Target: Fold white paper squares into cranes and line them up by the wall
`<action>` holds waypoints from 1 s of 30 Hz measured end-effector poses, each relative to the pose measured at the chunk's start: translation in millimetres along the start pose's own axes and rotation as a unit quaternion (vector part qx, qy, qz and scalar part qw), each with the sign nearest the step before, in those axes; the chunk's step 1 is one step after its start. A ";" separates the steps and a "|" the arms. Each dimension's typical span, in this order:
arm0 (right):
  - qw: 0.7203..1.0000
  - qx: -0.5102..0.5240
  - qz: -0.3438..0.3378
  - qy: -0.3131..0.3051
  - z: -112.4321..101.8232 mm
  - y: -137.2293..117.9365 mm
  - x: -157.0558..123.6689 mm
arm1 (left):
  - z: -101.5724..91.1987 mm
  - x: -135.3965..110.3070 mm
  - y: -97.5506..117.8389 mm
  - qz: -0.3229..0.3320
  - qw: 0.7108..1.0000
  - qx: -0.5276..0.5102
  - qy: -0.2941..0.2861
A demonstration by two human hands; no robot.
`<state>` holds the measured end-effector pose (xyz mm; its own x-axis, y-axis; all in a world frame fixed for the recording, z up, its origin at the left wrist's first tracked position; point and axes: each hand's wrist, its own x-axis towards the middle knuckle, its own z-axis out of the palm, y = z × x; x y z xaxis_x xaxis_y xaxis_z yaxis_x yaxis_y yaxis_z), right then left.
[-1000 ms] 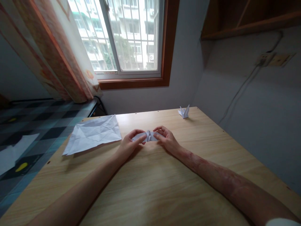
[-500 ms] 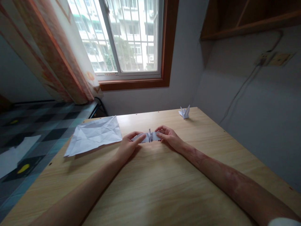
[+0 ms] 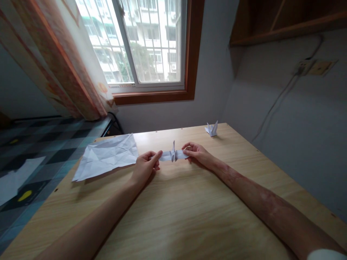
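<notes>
Between my two hands a white origami crane (image 3: 174,155) is held just over the table, its wings spread out to both sides and a narrow point standing up in the middle. My left hand (image 3: 146,163) pinches the tip of the left wing between thumb and fingers. The right wing's tip is pinched by my right hand (image 3: 195,153). A second folded paper crane (image 3: 211,129) stands at the table's far right corner, beyond my right hand. To the left of my left hand lies a creased white sheet of paper (image 3: 108,155).
The wooden table (image 3: 173,209) reaches to the wall below a barred window (image 3: 151,47). Left of it is a checked bed surface (image 3: 54,133) with white paper (image 3: 18,178). A cable (image 3: 273,101) hangs from a wall socket (image 3: 306,66) at the right.
My left hand has slid outward along its wing toward the tip, and its fingers have curled in. More of both wings shows, and the crane's middle point stands taller.
</notes>
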<state>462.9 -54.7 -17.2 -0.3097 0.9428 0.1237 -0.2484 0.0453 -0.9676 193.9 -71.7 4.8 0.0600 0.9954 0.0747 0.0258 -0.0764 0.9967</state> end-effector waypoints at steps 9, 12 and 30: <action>0.999 -0.028 0.024 -0.011 -13.8 -4.8 1.1 | -3.1 0.9 -0.6 0.015 0.999 0.025 0.020; 0.999 -0.042 0.012 0.006 -22.2 -3.8 3.5 | -4.5 5.6 -6.0 0.020 1.000 0.019 0.014; 0.894 -0.411 -0.105 0.147 4.8 -4.6 -13.7 | -2.5 0.0 -9.3 0.075 0.988 0.105 -0.083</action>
<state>463.9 -69.3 -13.4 -0.0513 0.9259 0.3743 0.5224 0.3443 -0.7801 191.2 -70.9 -4.5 0.2414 0.9500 0.1981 0.2096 -0.2503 0.9452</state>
